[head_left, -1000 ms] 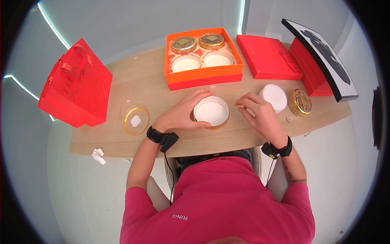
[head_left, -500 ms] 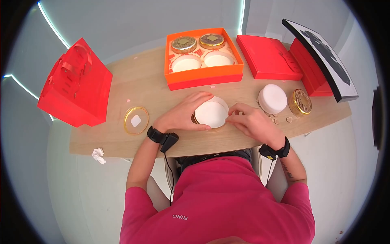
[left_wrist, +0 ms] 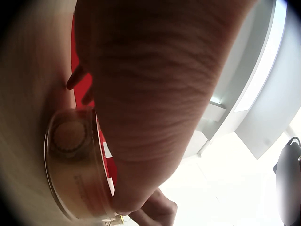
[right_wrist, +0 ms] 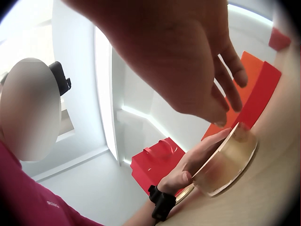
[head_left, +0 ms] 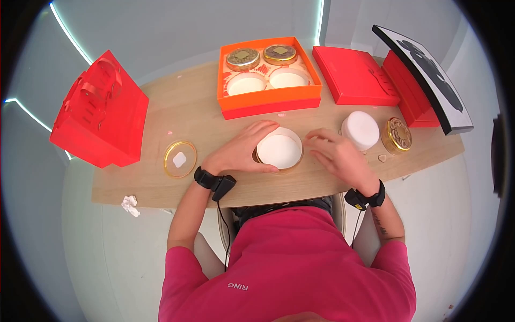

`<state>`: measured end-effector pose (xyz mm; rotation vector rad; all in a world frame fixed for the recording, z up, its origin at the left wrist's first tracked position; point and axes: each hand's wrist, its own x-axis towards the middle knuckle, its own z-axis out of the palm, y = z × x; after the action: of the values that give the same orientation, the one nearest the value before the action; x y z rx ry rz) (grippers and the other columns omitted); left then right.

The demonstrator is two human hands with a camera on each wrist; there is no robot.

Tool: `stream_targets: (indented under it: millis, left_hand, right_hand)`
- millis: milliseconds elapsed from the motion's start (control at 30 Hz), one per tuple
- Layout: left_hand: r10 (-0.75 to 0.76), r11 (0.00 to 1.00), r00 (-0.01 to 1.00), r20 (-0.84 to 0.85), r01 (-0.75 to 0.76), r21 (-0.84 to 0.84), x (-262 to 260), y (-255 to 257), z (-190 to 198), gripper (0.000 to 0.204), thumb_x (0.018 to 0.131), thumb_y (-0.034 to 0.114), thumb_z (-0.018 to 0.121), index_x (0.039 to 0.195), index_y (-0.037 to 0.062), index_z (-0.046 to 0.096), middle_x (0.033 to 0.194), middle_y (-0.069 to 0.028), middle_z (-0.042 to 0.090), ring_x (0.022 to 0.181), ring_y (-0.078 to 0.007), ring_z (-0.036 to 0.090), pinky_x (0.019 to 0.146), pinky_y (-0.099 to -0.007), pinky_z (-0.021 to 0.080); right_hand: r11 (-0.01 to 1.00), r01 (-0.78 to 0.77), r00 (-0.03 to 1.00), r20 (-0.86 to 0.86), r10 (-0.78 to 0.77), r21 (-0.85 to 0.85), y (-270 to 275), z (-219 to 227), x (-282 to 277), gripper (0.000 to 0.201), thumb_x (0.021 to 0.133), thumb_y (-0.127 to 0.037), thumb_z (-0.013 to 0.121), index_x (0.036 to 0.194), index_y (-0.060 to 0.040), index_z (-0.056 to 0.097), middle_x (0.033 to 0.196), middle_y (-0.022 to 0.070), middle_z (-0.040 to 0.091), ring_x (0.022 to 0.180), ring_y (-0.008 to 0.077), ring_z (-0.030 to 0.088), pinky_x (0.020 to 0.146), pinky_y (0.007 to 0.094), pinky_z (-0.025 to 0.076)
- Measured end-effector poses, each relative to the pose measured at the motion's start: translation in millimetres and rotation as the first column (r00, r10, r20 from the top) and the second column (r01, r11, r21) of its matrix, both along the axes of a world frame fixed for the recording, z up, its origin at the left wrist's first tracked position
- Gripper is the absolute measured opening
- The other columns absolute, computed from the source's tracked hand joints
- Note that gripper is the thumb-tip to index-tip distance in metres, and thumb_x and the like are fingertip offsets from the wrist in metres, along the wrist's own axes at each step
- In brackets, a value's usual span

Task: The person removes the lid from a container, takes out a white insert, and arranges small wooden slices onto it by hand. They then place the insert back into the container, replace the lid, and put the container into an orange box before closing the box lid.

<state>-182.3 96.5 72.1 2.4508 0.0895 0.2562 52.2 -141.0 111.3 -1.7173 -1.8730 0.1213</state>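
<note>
My left hand grips the near-left side of a round clear tub, thumb and fingers spread around its wall. A white round liner shows inside it. The tub stands upright on the wooden table. Just right of its rim hovers my right hand, fingers loosely bent and apart, with nothing seen between them in the right wrist view. Beyond that hand stands a white round container. A few small flat pieces lie near it. A gold-rimmed clear lid with a white sticker lies left of my left hand.
An orange-and-red gift box at the back holds two filled tubs and two round white wells. To the right are a gold-rimmed filled tub, a red box lid and a tilted picture panel. A red gift bag stands left.
My right hand moved left to the tub's rim, then drew back a little to the right with its fingers loosening. The left hand stayed on the tub.
</note>
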Motion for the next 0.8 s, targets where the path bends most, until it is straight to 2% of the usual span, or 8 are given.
stream_targets:
  millis: [100,167,267,367,467,567,700,800]
  left_hand:
    - [0.012,1.0,1.0,0.012,-0.012,-0.008,-1.3,-4.3,5.5,0.118,0.081,0.049,0.1,0.172,-0.0002,0.042,0.173,-0.023,0.046,0.164,-0.0405,0.041,0.136,-0.0508,0.035]
    - [0.008,1.0,1.0,0.008,-0.008,0.025,-1.2,-4.0,4.0,0.119,0.08,0.049,0.1,0.172,-0.0004,0.042,0.172,-0.0227,0.046,0.163,-0.0405,0.041,0.135,-0.0505,0.036]
    - [0.005,1.0,1.0,0.004,-0.005,0.029,-1.2,-3.4,2.4,0.118,0.08,0.048,0.1,0.171,-0.0003,0.042,0.172,-0.0223,0.047,0.163,-0.0403,0.042,0.135,-0.0505,0.036]
    - [0.013,1.0,1.0,-0.007,-0.013,0.01,-0.5,-4.3,3.8,0.117,0.08,0.047,0.1,0.171,0.0001,0.043,0.172,-0.022,0.047,0.163,-0.0399,0.042,0.135,-0.0506,0.036]
    - [0.011,1.0,1.0,-0.015,-0.011,0.015,-0.5,-4.3,6.2,0.116,0.08,0.047,0.1,0.17,0.0008,0.044,0.172,-0.0216,0.048,0.163,-0.0398,0.043,0.135,-0.0507,0.036]
    - [0.002,1.0,1.0,-0.018,-0.002,0.016,-0.1,-3.3,6.7,0.115,0.079,0.046,0.1,0.17,0.0015,0.044,0.171,-0.0214,0.048,0.162,-0.0397,0.043,0.135,-0.0507,0.036]
    - [-0.006,1.0,1.0,-0.02,0.006,0.005,0.6,-3.4,7.5,0.116,0.078,0.046,0.101,0.169,0.001,0.045,0.171,-0.0211,0.048,0.161,-0.0397,0.045,0.135,-0.0505,0.037]
    - [-0.008,1.0,0.999,0.048,0.008,0.009,0.7,-3.7,4.6,0.112,0.079,0.045,0.101,0.169,0.0068,0.048,0.172,-0.0195,0.048,0.162,-0.0398,0.043,0.135,-0.0511,0.037]
  right_hand:
    - [0.966,0.22,0.97,0.073,-0.231,0.138,-1.6,2.2,18.8,0.036,0.098,-0.01,0.079,0.134,-0.005,0.077,0.135,0.0164,0.075,0.119,0.0426,0.073,0.101,0.052,0.059]
    - [0.904,0.376,0.896,0.171,-0.41,0.202,-6.8,4.6,38.7,0.044,0.097,-0.013,0.081,0.14,-0.0052,0.074,0.14,0.018,0.072,0.124,0.0455,0.071,0.103,0.055,0.058]
    - [0.786,0.606,0.752,0.237,-0.616,0.122,-17.9,0.7,54.7,0.06,0.096,-0.023,0.084,0.151,-0.0064,0.066,0.152,0.0214,0.064,0.131,0.0486,0.066,0.106,0.0571,0.057]
    - [0.773,0.629,0.73,0.277,-0.625,0.083,-26.0,-8.9,66.3,0.077,0.096,-0.036,0.086,0.161,-0.0087,0.058,0.159,0.0228,0.057,0.136,0.0494,0.063,0.108,0.0575,0.058]
    - [0.754,0.653,0.748,0.216,-0.627,-0.074,-25.1,0.3,60.6,0.084,0.096,-0.044,0.085,0.166,-0.0093,0.054,0.163,0.0263,0.055,0.141,0.0501,0.061,0.111,0.0566,0.058]
    - [0.734,0.663,0.744,0.234,-0.625,-0.147,-24.2,-4.5,64.9,0.086,0.096,-0.046,0.085,0.167,-0.0098,0.053,0.17,0.0282,0.05,0.144,0.0499,0.06,0.113,0.0565,0.058]
    - [0.731,0.663,0.744,0.242,-0.622,-0.16,-23.2,-5.0,67.0,0.089,0.095,-0.046,0.085,0.169,-0.0105,0.05,0.174,0.03,0.046,0.145,0.0507,0.061,0.115,0.0572,0.057]
    - [0.741,0.658,0.744,0.263,-0.614,-0.133,-23.3,-11.6,73.0,0.091,0.094,-0.044,0.086,0.17,-0.0115,0.048,0.174,0.03,0.046,0.143,0.0514,0.062,0.114,0.0581,0.056]
